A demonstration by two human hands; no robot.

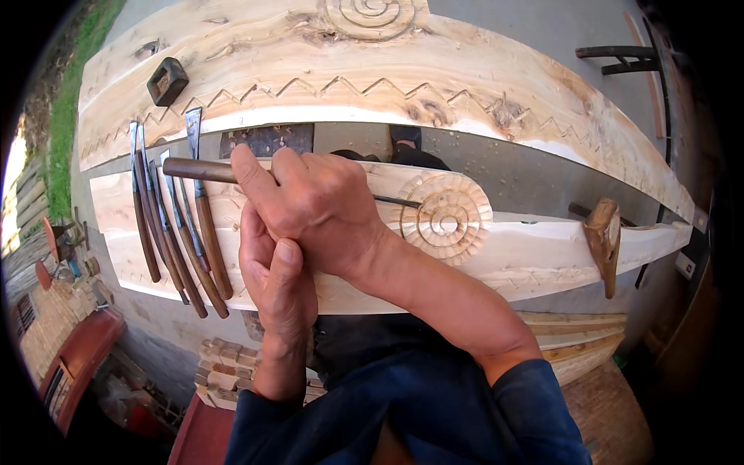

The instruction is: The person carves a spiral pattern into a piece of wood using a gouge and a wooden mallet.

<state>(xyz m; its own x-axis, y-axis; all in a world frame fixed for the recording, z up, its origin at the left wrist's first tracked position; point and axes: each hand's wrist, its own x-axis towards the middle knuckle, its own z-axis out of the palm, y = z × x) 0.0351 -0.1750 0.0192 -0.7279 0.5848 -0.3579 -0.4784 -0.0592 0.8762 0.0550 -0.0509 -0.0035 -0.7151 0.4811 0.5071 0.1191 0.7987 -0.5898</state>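
Observation:
My right hand (318,205) is closed around a carving chisel (203,170), its brown wooden handle sticking out to the left. The thin dark shaft leaves the fist on the right and reaches the spiral carving (446,221) on the near wooden board (535,240). Just below, my left hand (275,275) presses against the right, thumb bent up and fingers curled. Whatever its fingers grip is hidden. Several chisels (178,225) with wooden handles lie side by side across the board, left of my hands.
Beyond lies a second wooden board (271,58) with a zigzag groove and another spiral. A dark hollow block (167,81) sits on it. At the right, a wooden mallet-like tool (603,240) rests on the near board. Stacked wooden blocks (225,372) stand low at the left.

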